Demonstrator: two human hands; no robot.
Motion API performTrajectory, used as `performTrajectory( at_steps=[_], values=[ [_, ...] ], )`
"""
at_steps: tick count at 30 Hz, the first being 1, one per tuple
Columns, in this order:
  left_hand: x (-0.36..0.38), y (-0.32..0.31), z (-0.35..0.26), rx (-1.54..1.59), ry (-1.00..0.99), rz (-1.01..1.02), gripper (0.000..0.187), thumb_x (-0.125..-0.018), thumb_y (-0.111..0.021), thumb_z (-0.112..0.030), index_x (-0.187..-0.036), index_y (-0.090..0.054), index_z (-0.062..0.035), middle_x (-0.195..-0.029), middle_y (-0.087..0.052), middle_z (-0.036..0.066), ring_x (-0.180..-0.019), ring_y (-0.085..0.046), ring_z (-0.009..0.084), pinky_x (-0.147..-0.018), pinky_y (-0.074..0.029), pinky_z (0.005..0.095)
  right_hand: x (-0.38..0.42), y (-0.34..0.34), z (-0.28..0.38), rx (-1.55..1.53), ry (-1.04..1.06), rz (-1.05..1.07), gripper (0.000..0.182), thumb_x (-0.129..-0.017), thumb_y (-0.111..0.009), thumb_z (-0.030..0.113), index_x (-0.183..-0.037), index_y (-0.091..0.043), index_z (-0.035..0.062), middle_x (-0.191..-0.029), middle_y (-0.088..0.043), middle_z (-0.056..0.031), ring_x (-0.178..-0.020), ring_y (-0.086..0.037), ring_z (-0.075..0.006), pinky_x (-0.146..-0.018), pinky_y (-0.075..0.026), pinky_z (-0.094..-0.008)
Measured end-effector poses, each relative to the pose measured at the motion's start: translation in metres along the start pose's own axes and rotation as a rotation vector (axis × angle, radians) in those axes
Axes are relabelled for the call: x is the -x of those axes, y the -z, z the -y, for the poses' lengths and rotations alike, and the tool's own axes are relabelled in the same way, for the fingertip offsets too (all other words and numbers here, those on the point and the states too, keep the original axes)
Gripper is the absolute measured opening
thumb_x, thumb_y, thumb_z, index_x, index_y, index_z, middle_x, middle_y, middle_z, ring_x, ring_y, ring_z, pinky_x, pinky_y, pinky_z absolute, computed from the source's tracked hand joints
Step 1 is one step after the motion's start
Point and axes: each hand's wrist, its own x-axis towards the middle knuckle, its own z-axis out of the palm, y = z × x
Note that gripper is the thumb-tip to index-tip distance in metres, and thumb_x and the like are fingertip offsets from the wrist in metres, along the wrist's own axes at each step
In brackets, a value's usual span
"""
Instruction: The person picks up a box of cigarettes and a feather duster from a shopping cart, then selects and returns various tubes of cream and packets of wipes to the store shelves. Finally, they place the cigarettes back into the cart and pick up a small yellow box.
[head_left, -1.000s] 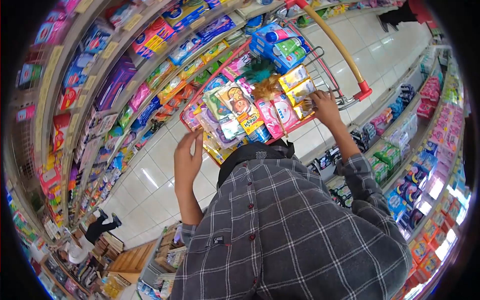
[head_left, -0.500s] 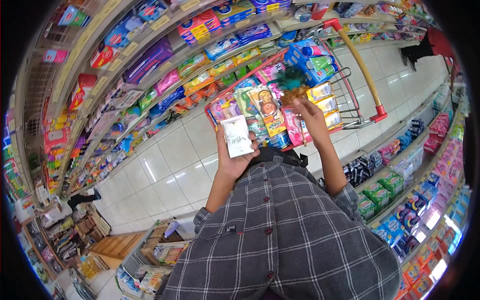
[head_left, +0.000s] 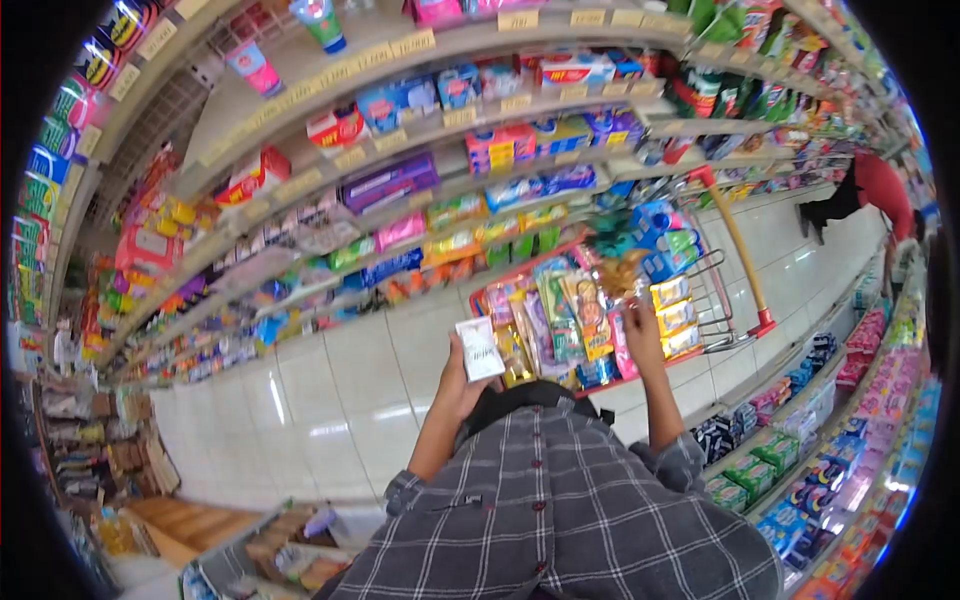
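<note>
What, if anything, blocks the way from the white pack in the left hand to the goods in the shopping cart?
Nothing visible does: the white pack in the left hand appears right beside the shopping cart. The right hand and feather duster are farther right.

Floor (head_left: 300, 440) is smooth & v. shiny (lamps glow in it!). Shirt (head_left: 570, 500) is dull cloth. Box (head_left: 480, 352) looks like smooth card. Packs (head_left: 588, 318) are shiny plastic, wires (head_left: 714, 260) grey metal. Duster (head_left: 612, 240) is fluffy. Slats (head_left: 185, 525) look like wood.
</note>
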Motion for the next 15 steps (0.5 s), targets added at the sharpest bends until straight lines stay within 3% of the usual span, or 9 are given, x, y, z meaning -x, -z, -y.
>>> performTrajectory(
  at_steps=[3, 4, 6, 8, 10, 11, 14, 15],
  values=[
    [-0.011, 0.034, -0.011, -0.125, 0.102, 0.057, 0.066, -0.094, -0.034, -0.062, -0.133, -0.044, -0.0100, -0.126, -0.056, 0.008, -0.114, -0.055, 0.0255, -0.097, -0.046, 0.0465, 0.040, -0.010, 0.091, -0.234, 0.138, 0.269, 0.029, -0.095, -0.055, 0.021, -0.113, -0.059, -0.0007, -0.071, -0.060, -0.0125, -0.064, -0.057, -0.0186, -0.063, -0.047, -0.0336],
    [-0.018, 0.050, -0.009, -0.113, 0.043, 0.104, 0.065, -0.095, -0.033, -0.062, -0.133, -0.045, -0.0098, -0.124, -0.057, 0.008, -0.113, -0.056, 0.0256, -0.097, -0.047, 0.0459, 0.053, -0.012, 0.120, -0.308, 0.194, 0.390, 0.028, -0.095, -0.055, 0.022, -0.111, -0.061, 0.0002, -0.071, -0.061, -0.0123, -0.065, -0.058, -0.0185, -0.063, -0.047, -0.0333],
    [-0.029, 0.078, -0.007, -0.205, -0.040, 0.162, 0.063, -0.095, -0.034, -0.060, -0.131, -0.046, -0.0094, -0.122, -0.058, 0.009, -0.110, -0.058, 0.0266, -0.095, -0.048, 0.0449, 0.061, -0.002, 0.175, -0.153, 0.266, 0.724, 0.031, -0.094, -0.055, 0.029, -0.109, -0.065, 0.0039, -0.085, -0.068, -0.0167, -0.076, -0.066, -0.0299, -0.070, -0.050, -0.0363],
    [-0.034, 0.101, -0.013, -0.415, -0.099, 0.185, 0.061, -0.096, -0.035, -0.058, -0.130, -0.048, -0.0089, -0.120, -0.059, 0.010, -0.108, -0.060, 0.0284, -0.093, -0.049, 0.0440, 0.056, -0.019, 0.171, -0.007, 0.249, 0.548, 0.030, -0.093, -0.056, 0.031, -0.102, -0.067, 0.0038, -0.085, -0.068, -0.0172, -0.078, -0.066, -0.0336, -0.068, -0.050, -0.0384],
    [-0.007, 0.049, -0.056, 0.003, 0.117, 0.218, 0.060, -0.097, -0.036, -0.056, -0.131, -0.046, -0.0090, -0.124, -0.057, 0.011, -0.110, -0.059, 0.0296, -0.093, -0.049, 0.0437, 0.047, -0.033, 0.155, 0.119, 0.175, 0.284, 0.030, -0.092, -0.057, 0.031, -0.100, -0.068, 0.0036, -0.084, -0.068, -0.0176, -0.077, -0.066, -0.0336, -0.067, -0.050, -0.0393],
    [-0.008, 0.057, -0.061, -0.007, 0.141, 0.239, 0.060, -0.097, -0.037, -0.056, -0.133, -0.044, -0.0093, -0.129, -0.053, 0.010, -0.114, -0.057, 0.0299, -0.092, -0.050, 0.0432, 0.051, -0.031, 0.165, 0.108, 0.149, 0.140, 0.027, -0.091, -0.059, 0.028, -0.099, -0.067, 0.0030, -0.083, -0.068, -0.0180, -0.075, -0.066, -0.0316, -0.065, -0.050, -0.0392],
    [0.008, 0.052, -0.079, -0.027, 0.016, 0.182, 0.058, -0.097, -0.037, -0.054, -0.135, -0.043, -0.0111, -0.128, -0.054, 0.009, -0.113, -0.057, 0.0279, -0.092, -0.050, 0.0430, 0.073, -0.037, 0.174, -0.063, 0.135, 0.312, 0.026, -0.090, -0.060, 0.026, -0.099, -0.067, 0.0025, -0.083, -0.068, -0.0181, -0.075, -0.067, -0.0304, -0.066, -0.050, -0.0384],
    [0.010, 0.056, -0.083, -0.054, 0.024, 0.167, 0.053, -0.097, -0.040, -0.051, -0.135, -0.044, -0.0137, -0.129, -0.054, 0.008, -0.113, -0.057, 0.0262, -0.092, -0.050, 0.0430, 0.085, -0.042, 0.179, -0.134, 0.243, 0.386, 0.026, -0.089, -0.061, 0.025, -0.099, -0.068, 0.0021, -0.082, -0.067, -0.0183, -0.074, -0.067, -0.0298, -0.066, -0.050, -0.0372]
  ],
)
